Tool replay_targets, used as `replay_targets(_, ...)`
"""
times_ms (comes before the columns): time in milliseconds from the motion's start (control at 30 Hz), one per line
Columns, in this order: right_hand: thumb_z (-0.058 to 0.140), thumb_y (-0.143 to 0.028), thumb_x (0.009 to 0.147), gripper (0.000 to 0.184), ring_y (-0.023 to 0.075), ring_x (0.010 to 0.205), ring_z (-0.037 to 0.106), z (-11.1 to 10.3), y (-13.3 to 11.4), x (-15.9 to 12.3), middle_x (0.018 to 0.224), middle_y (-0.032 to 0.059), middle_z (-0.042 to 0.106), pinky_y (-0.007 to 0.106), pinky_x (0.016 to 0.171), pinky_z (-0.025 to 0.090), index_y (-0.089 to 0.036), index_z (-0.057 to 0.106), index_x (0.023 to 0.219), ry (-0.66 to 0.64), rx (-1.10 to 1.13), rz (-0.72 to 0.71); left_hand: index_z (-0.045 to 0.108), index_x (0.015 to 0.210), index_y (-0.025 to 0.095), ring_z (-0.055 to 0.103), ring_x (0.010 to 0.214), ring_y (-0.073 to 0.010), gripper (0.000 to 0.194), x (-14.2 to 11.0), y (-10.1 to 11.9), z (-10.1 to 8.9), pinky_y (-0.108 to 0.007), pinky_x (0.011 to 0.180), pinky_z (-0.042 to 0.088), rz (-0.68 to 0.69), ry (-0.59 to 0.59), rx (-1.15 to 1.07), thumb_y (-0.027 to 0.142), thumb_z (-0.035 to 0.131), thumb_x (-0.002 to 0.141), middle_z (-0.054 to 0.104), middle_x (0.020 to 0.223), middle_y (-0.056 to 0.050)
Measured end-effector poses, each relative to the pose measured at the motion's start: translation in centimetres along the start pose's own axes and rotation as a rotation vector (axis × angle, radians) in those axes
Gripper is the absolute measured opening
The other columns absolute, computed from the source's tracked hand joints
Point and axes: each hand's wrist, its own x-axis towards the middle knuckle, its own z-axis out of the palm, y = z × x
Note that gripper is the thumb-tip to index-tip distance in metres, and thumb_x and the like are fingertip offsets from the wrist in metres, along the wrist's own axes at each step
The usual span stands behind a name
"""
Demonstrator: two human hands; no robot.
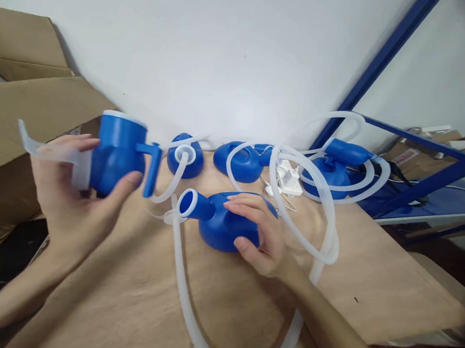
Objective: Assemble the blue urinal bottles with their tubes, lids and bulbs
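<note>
At the left, my left hand (72, 185) is closed around a blue handled cup (119, 148) with a white rim, raised above the table. A translucent plastic flap (52, 155) juts from the cup's near side, across my fingers. My right hand (260, 228) is curled over the top of a blue urinal bottle (221, 228), thumb on its front. This bottle lies on the table, its white-rimmed neck (189, 203) tilted up to the left. Beside the neck is a translucent cap (170, 217). A long clear hose (185, 297) loops toward me in front of the bottle.
More blue bottles with hoses stand along the wall: a left one (186, 160), a middle one (237, 164) and a right one (323, 174). A white power strip (289, 180) lies among them. Cardboard boxes (35, 114) are at left, a blue metal rack (404, 205) at right.
</note>
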Motion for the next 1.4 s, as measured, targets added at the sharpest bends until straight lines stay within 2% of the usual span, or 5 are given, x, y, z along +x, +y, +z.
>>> replay_targets(267,0.092,-0.063,0.083,0.117,0.0342,0.150,0.061,5.2,-1.8,0.5,0.166,0.0056,0.055,0.057,0.119,0.058,-0.053,0.017,0.172,0.117,0.796,0.418,0.044,0.166,0.042,0.053,0.144,-0.0379,0.061,-4.5,10.3,2.0,-0.058,0.118,0.054,0.316,-0.268,-0.250,0.024,0.053,0.108,0.041,0.152,-0.012)
replay_targets(667,0.102,-0.049,0.072,0.103,0.0352,0.134,0.070,2.5,0.3,-1.8,0.152,0.0101,0.063,0.054,0.102,0.066,-0.041,0.048,0.160,0.004,0.763,0.621,0.078,0.130,0.034,0.074,0.096,-0.0254,0.037,0.9,9.5,1.3,-0.046,0.090,0.066,-0.045,-0.019,-0.171,0.045,0.085,0.096,0.074,0.110,-0.001)
replay_targets(967,0.100,-0.034,0.072,0.093,0.0360,0.143,0.065,3.2,-0.5,-1.6,0.155,0.0109,0.066,0.056,0.115,0.058,-0.035,0.057,0.155,-0.028,0.681,0.474,0.070,0.145,0.043,0.071,0.136,-0.0286,0.035,0.6,7.7,1.4,-0.045,0.116,0.059,0.021,-0.723,-0.621,0.041,0.054,0.114,0.076,0.145,0.001)
replay_targets(1167,0.100,-0.043,0.074,0.088,0.0382,0.147,0.062,3.8,-0.6,-2.1,0.155,0.0108,0.068,0.062,0.125,0.048,-0.033,0.060,0.152,0.045,0.669,0.423,0.062,0.152,0.031,0.071,0.135,-0.0310,0.065,-0.2,8.9,1.8,-0.046,0.118,0.059,0.194,-0.648,-0.463,0.049,0.084,0.094,0.074,0.148,-0.006)
replay_targets(1400,0.096,-0.052,0.074,0.083,0.0394,0.141,0.065,3.7,-0.8,-2.8,0.149,0.0091,0.071,0.064,0.123,0.049,-0.035,0.063,0.148,0.140,0.480,0.377,0.058,0.153,0.026,0.074,0.130,-0.0269,0.052,0.3,10.4,1.5,-0.040,0.108,0.065,0.299,-0.689,-0.441,0.028,0.065,0.101,0.075,0.144,-0.008)
